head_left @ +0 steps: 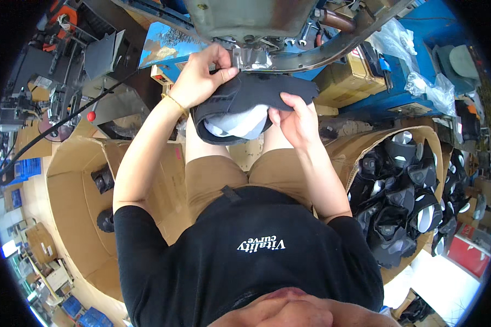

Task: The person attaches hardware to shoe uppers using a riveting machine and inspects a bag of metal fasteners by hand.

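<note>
hidden or unclear: the fingertips of the left hand meet the upper left edge of the black fabric piece beside the metal arm; whether they pinch the cloth cannot be told. the right hand grasps the piece near its right end, some fingers concealed. the piece is held above the thighs, upper centre of the frame, its pale patterned lining showing; its far side is not visible. the machine body is cut off by the top edge.

surface and room: a blue bench with worn paint, upper centre left, is partly covered by the machine. at right, a cardboard box holds a heap of black items, individually hard to separate. at left, an open carton contains dark pieces.

edges and clearance: the piece's upper edge lies close below the metal arm. open room shows below the piece, between the forearms; the two boxes bound the lap on either side
</note>
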